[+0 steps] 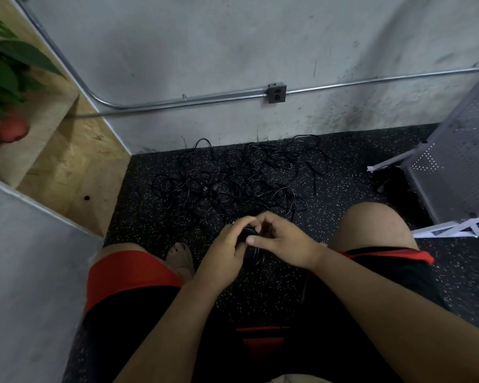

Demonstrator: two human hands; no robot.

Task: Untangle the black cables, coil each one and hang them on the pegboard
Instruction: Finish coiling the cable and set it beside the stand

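While the person sits on the dark speckled floor (pixel 329 189) facing a grey wall (pixel 233 51), the layout reads as follows, big to small.

Pegboard (pixel 459 161): grey perforated panel, propped at a tilt on the person's right, forward of the right knee (pixel 371 225). No hooks or hung cables can be made out on it.

Tangle (pixel 227 183): loose heap of thin black cables on the floor, straight ahead of the hands, between them and the wall. Strands cross too densely to count.

Coil (pixel 253 257): one small bundle of black cable held above the floor between the knees, near the front edge of the tangle. Its long axis runs roughly away from the body (mostly hidden by fingers, so this is approximate).

Left hand (pixel 221 258): fingers curled around the coil from the left, gripping it.

Right hand (pixel 285 244): closed on the coil from the right, thumb laid across its top, fingers arched above. Whether they pinch a loose end cannot be told.

Judgement: the coil looks near finished. The pegboard lies right and forward of both hands, so the right hand is the nearer one for hanging, with the left free to let go.
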